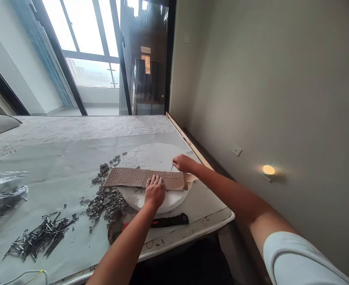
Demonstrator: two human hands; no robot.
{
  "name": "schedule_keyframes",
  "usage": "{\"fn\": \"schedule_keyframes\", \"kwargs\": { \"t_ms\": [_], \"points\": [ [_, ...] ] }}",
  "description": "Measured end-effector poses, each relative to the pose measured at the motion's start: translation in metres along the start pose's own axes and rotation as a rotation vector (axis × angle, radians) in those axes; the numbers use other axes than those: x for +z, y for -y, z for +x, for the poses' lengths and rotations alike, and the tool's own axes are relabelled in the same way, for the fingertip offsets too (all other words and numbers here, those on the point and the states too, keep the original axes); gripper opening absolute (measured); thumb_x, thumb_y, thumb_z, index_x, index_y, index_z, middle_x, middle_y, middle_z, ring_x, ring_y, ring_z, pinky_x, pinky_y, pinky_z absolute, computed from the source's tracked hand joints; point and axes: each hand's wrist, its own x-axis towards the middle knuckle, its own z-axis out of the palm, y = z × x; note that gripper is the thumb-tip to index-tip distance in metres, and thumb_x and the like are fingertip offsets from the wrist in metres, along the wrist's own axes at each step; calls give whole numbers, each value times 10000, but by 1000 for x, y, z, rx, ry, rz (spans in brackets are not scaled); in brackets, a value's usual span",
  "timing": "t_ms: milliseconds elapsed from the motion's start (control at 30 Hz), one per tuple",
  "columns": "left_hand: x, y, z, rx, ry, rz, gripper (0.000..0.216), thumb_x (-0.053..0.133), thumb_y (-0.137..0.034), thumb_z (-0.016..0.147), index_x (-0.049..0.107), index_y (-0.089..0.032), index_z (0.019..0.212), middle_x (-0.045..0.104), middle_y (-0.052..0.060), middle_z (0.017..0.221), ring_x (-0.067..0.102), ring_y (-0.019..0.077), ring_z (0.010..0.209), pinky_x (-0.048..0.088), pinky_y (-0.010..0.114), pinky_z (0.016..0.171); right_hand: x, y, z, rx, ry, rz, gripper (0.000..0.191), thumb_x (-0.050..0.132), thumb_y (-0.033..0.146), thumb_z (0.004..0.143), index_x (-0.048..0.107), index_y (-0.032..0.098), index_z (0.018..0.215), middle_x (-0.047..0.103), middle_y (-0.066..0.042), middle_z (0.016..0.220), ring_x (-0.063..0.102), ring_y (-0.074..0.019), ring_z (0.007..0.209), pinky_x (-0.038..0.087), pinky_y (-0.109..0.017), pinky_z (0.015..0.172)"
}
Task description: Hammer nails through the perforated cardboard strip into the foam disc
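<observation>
A brown cardboard strip [133, 177] with rows of small holes lies across a round white foam disc [150, 155]. My left hand [155, 192] rests on the strip near its middle, with the fingers stretched out. Over the strip's right part, my right hand [183, 162] pinches a thin nail [172, 167] that points down. Whether the nail's tip touches the cardboard is too small to tell. A short row of small raised dots runs along the strip beside the nail. Its right end looks torn or folded.
Grey rubble [110, 201] is heaped left of the disc. Loose nails [40, 235] lie in a pile farther left, below a clear plastic bag [5, 198]. A tool with a black-and-red handle [171, 220] lies in front, partly behind my left forearm. A wall stands at right.
</observation>
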Motion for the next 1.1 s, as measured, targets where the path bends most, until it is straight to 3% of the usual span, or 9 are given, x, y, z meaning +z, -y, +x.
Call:
{"fn": "schedule_keyframes", "kwargs": {
  "t_ms": [133,300,533,633,733,833,933,1000,1100],
  "points": [
    [2,3,-2,-26,-20,-72,454,274,-294,934,532,-115,1262,554,117,1297,424,252,1276,285,444,1078,26,26,-2,-95,14,133,200,511,192,854,702,151,901,716,-77,909,617,-160,810,392,-215,677],
    [3,4,-3,-27,-17,-84,447,265,-281,942,503,-126,1286,543,104,1312,415,235,1284,276,430,1085,64,45,-7,-82,-40,297,207,503,174,855,698,138,913,717,-88,934,621,-162,811,412,-223,690],
    [6,6,-2,-30,10,-71,433,293,-260,935,500,-106,1283,526,132,1323,418,229,1283,267,424,1092,66,49,-6,-78,-67,395,217,501,169,870,705,164,944,729,-19,930,639,-122,790,448,-187,698],
    [4,7,-2,-13,23,-70,413,309,-230,925,519,-132,1268,531,117,1321,414,227,1286,264,428,1094,60,41,-9,-65,-67,337,248,503,236,886,675,185,1057,716,-13,1002,641,-119,869,454,-174,746],
    [2,5,-2,-4,19,-67,402,306,-223,923,548,-152,1235,545,112,1308,409,234,1289,265,441,1089,52,20,-12,4,-85,205,324,442,232,912,617,136,1167,673,-92,1101,624,-163,963,451,-220,810],
    [0,3,-2,-4,19,-51,397,303,-254,929,576,-143,1195,548,122,1303,416,251,1282,270,448,1081,49,1,-15,34,-39,38,253,516,163,845,681,85,1020,659,-163,1062,628,-218,931,458,-268,799],
    [0,2,-1,2,16,-35,391,302,-258,928,593,-146,1164,550,122,1300,427,258,1272,268,453,1079,54,-4,-18,-29,73,-104,162,695,88,633,710,84,795,670,-156,926,640,-236,822,475,-263,716],
    [0,2,-1,6,22,-33,382,313,-237,919,593,-149,1163,550,121,1301,425,256,1274,264,455,1080,59,-1,-19,-83,121,-179,239,711,31,542,701,86,775,664,-154,906,633,-249,832,476,-269,709],
    [-1,2,-1,2,39,-35,373,338,-209,900,588,-150,1172,542,126,1308,416,252,1281,260,453,1083,64,5,-19,-145,146,-256,257,665,24,581,690,84,829,657,-167,916,621,-260,864,472,-299,736]
  ]
}}
